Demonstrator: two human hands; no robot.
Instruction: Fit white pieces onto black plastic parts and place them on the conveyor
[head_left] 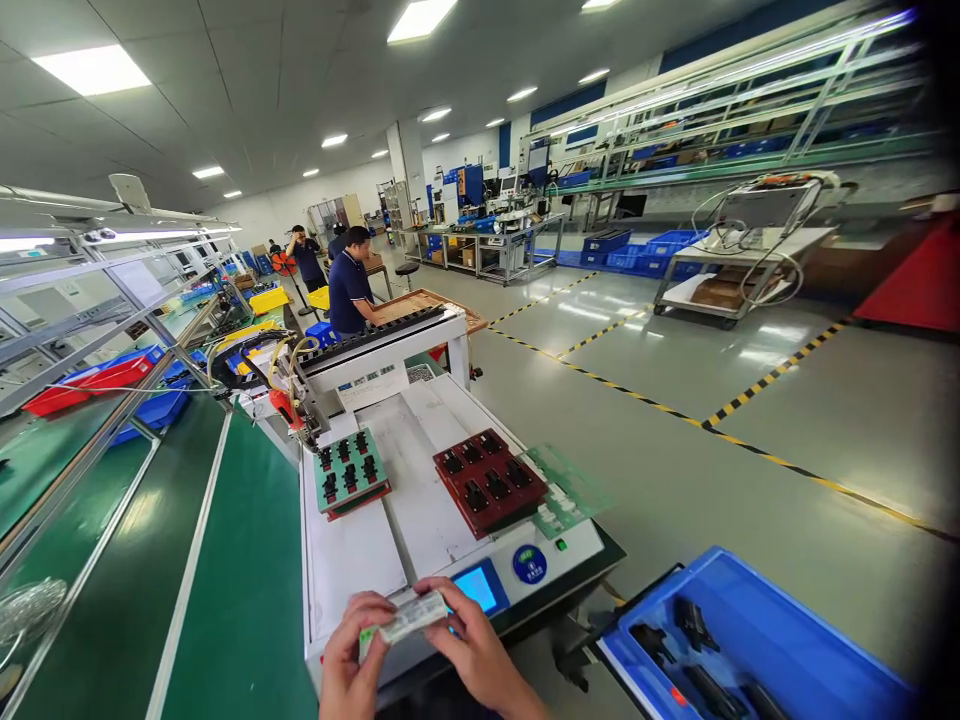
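I've got the pale slim block between both hands, left hand and right hand, fingers pinching its ends. Just past right fingers: lit screen. Farther ahead: green fixture left, maroon fixture right. Blue bin well right.

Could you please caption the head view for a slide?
Left hand and right hand hold a small pale block near a white machine.

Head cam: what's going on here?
A person's left grip and right grip hold a small pale item, too unclear to name, at the front of a white machine. On it sit a green fixture and a dark red fixture, each carrying six black parts. To the right, a blue bin holds dark pieces.
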